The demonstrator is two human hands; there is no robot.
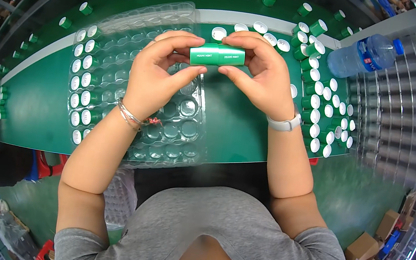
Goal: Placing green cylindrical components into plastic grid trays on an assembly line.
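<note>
On the left of the green bench [36,100], a clear blister tray [135,82] holds rows of small green tubes. Above it, the left hand [160,70] and right hand [263,76] each pinch one green tube, the pair [217,56] butted end to end. Keeping them aligned likely helps. More tubes [324,98] stand at right.
</note>
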